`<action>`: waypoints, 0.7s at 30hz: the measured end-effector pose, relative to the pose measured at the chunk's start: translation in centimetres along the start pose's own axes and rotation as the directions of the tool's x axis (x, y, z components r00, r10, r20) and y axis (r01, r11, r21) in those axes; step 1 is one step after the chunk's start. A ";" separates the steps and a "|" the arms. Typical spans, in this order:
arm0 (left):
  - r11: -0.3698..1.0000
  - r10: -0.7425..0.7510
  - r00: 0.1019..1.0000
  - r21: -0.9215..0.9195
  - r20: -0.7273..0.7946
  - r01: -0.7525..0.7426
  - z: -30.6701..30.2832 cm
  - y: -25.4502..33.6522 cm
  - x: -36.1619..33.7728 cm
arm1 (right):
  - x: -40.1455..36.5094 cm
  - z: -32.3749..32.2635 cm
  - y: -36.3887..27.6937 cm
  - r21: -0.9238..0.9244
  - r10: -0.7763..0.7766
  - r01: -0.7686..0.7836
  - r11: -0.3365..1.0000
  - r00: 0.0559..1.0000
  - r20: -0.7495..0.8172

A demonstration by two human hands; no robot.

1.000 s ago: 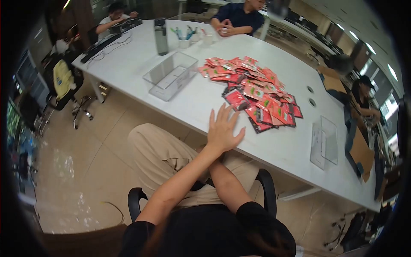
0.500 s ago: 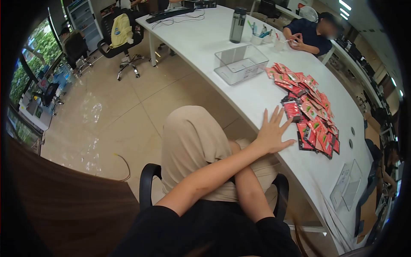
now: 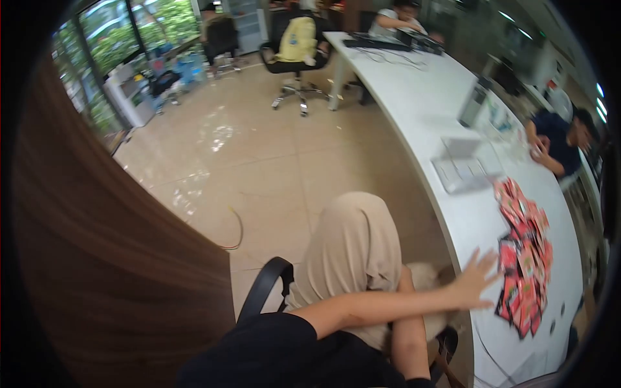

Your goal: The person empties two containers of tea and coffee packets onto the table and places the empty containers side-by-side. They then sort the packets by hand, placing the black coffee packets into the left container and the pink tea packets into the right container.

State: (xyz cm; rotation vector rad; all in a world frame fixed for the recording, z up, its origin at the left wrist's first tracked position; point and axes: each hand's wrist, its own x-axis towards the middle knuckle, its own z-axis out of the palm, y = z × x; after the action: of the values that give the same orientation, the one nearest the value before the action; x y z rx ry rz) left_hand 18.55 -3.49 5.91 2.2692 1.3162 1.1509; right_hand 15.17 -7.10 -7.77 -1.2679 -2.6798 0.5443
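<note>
My left hand (image 3: 477, 283) is spread palm down at the near edge of the white table (image 3: 462, 223), its fingers apart and nothing in them. Its fingertips are beside a long heap of red packets (image 3: 525, 262), which look slightly blurred. My left arm crosses over my right forearm (image 3: 409, 343). The right forearm runs down by my raised knee (image 3: 362, 242), and my right hand is hidden behind my legs.
Beyond the packets lie a clear plastic box (image 3: 462, 169), a grey bottle (image 3: 475, 102) and blurred pen holders (image 3: 501, 119). One person (image 3: 556, 143) sits across the table, another (image 3: 394, 22) at its far end. A yellow cloth (image 3: 298, 40) hangs on a chair.
The camera has turned left, so the table, packets and hand appear farther right and lower. My left hand is still spread beside the packets. The person at the far end is now more visible.
</note>
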 end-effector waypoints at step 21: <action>0.950 0.295 0.956 0.108 0.012 -0.294 -1.2 -6.3 4.1 | 0.9 -12.2 -1.1 -0.191 -0.317 0.271 0.943 0.561 -0.765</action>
State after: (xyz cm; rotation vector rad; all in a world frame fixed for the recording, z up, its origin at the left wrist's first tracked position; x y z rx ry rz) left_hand 14.96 3.17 5.15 2.6124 1.0899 1.2015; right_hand 16.99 -3.80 3.89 -0.7459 -2.0403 -0.1430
